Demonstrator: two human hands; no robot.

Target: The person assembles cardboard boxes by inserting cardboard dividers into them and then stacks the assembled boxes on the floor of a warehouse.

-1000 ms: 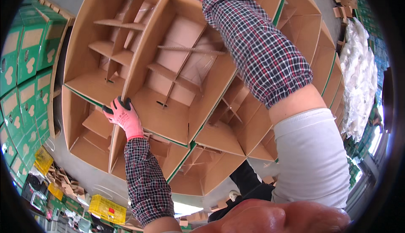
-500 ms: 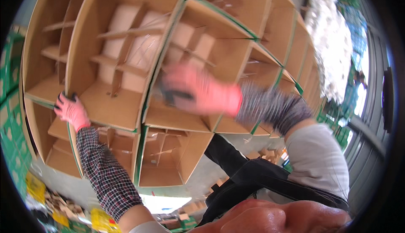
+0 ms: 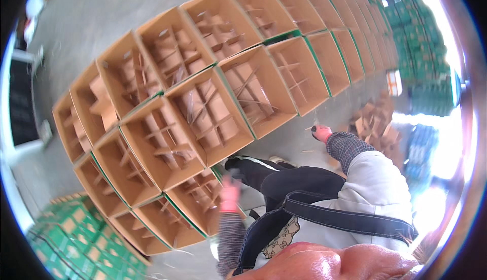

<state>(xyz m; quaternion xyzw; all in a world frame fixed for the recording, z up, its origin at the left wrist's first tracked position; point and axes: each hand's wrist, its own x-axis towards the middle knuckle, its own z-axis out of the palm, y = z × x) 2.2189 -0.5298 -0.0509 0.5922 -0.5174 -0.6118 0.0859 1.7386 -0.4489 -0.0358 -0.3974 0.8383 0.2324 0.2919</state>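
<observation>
I see square, stiff brown cardboard boxes (image 3: pixel 276 120). My pink-gloved left hand (image 3: pixel 231 189) is blurry, my pink-gloved right hand (image 3: pixel 322 133) tiny; I can't tell if either grips.

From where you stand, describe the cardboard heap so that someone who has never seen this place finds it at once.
Start at the big block of open boxes. From its lower edge, go right to the pink-gloved right hand, and the heap lies just past it, farther right. Unlike the boxes in their neat rows, it is a jumble of loose brown pieces.
</observation>
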